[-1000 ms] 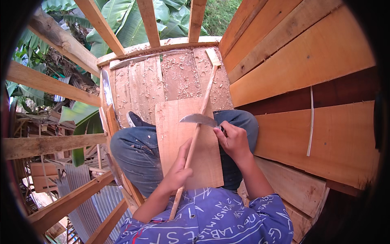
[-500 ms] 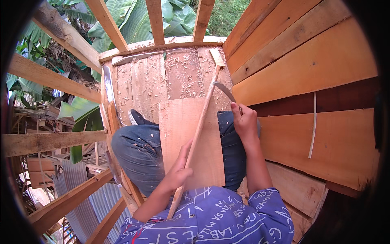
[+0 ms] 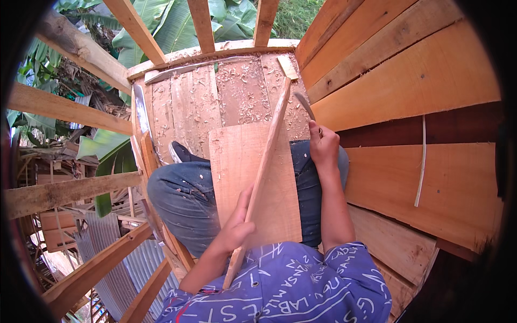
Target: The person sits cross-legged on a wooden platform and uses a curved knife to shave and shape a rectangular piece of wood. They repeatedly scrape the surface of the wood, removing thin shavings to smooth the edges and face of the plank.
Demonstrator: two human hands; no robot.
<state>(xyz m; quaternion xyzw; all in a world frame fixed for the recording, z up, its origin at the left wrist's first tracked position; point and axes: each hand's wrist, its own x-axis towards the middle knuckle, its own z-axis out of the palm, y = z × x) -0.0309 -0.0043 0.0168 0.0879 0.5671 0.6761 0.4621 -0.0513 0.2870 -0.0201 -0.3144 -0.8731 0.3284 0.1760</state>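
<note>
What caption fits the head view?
Left hand steadies a wooden strip on a lap board; right hand raises a knife.

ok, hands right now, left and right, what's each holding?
Left hand: closed on the long wooden strip lying over the board.
Right hand: closed on a curved knife, raised off the strip.

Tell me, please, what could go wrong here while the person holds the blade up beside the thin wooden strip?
The right hand holds a blade raised near the wooden strip; a swing could glance toward the left hand gripping that strip lower down. The board lies loose across the knees and might slip.
</note>
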